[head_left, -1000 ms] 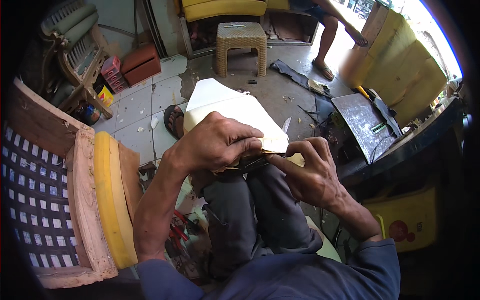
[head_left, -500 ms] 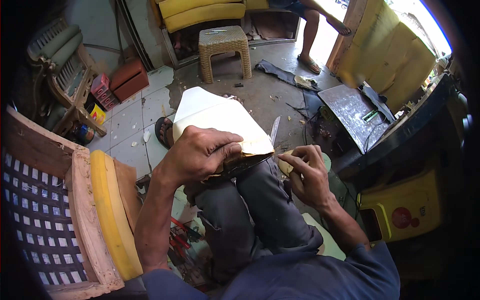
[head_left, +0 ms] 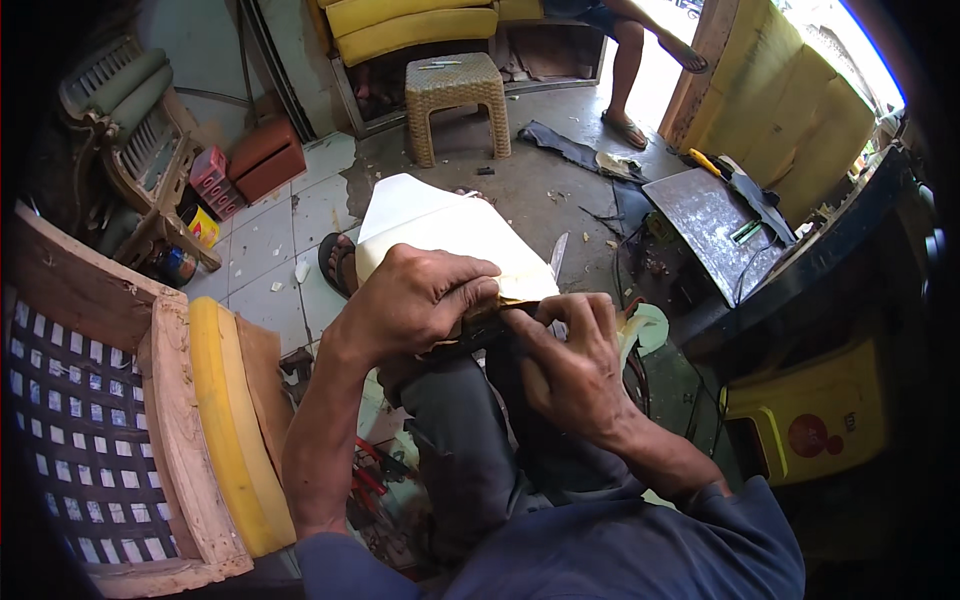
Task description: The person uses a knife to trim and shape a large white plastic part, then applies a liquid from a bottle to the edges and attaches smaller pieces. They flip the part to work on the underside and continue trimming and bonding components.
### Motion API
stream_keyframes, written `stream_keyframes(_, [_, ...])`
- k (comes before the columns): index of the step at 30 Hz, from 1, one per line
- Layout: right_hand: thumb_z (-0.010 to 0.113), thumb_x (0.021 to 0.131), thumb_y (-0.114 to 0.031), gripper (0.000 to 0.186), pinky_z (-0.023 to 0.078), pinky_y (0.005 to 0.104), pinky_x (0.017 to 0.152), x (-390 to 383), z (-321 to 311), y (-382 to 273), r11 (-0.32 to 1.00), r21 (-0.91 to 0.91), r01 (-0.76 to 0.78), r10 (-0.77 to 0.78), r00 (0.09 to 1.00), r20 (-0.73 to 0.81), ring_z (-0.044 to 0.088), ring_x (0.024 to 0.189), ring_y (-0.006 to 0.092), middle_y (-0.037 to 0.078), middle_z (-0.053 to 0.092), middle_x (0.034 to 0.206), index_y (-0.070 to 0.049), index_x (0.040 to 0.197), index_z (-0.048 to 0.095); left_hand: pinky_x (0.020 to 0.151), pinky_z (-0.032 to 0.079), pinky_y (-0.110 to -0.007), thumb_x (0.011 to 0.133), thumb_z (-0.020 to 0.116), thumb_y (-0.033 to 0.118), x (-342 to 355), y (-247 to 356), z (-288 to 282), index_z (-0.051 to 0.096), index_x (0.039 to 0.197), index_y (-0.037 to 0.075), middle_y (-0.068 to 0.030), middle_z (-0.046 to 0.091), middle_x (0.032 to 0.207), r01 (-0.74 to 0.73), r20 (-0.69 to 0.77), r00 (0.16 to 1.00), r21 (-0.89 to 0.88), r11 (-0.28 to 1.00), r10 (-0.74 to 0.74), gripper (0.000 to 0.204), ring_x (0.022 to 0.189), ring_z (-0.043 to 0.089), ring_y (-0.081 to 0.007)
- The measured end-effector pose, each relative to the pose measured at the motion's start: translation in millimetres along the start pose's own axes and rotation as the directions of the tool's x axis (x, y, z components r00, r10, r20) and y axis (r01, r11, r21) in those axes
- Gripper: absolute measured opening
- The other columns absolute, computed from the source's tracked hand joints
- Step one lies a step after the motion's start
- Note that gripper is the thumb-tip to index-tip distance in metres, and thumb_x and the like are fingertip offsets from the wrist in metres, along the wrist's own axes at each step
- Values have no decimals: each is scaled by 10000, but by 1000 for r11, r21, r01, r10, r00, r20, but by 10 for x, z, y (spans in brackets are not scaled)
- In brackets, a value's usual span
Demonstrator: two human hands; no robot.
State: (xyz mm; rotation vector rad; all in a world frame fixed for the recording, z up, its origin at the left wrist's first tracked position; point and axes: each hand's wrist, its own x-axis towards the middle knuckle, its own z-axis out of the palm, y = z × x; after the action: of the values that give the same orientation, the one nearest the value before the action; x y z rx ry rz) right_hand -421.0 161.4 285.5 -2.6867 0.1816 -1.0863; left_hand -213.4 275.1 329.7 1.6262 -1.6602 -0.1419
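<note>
Now the right hand (head_left: 570, 365) has closed in beside the left hand (head_left: 420, 300) on the white foam piece (head_left: 440, 225)

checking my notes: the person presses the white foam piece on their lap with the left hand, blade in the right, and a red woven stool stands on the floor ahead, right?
Not quite: the woven stool is beige, not red, as the head view shows. The rest holds: left hand presses the white foam piece, right hand holds the blade.

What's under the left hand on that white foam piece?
The left hand presses the near edge of the white foam piece; a dark strip shows beneath. The right hand hides the rest.
</note>
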Motion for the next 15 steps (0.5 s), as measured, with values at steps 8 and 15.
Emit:
stream_keyframes(8, [756, 732, -88, 440, 416, 434, 879, 62, 13, -200, 993, -65, 98, -100, 994, -34, 500, 1004, 285, 65, 562, 1070, -157, 1167, 763, 812, 594, -369, 949, 691, 155, -15, 41, -52, 776, 1077, -1, -194, 771, 962, 26, 13, 1000, -11, 1000, -26, 219, 868, 768, -300])
stream_keyframes(15, [738, 746, -79, 434, 443, 426, 884, 190, -133, 126, 985, -16, 174, -172, 982, 76, 519, 987, 274, 57, 570, 1054, -213, 1155, 786, 816, 595, -368, 945, 692, 144, -36, -10, -38, 776, 1071, -5, -187, 774, 957, -18, -8, 1000, 3, 1000, 18, 213, 876, 768, -300])
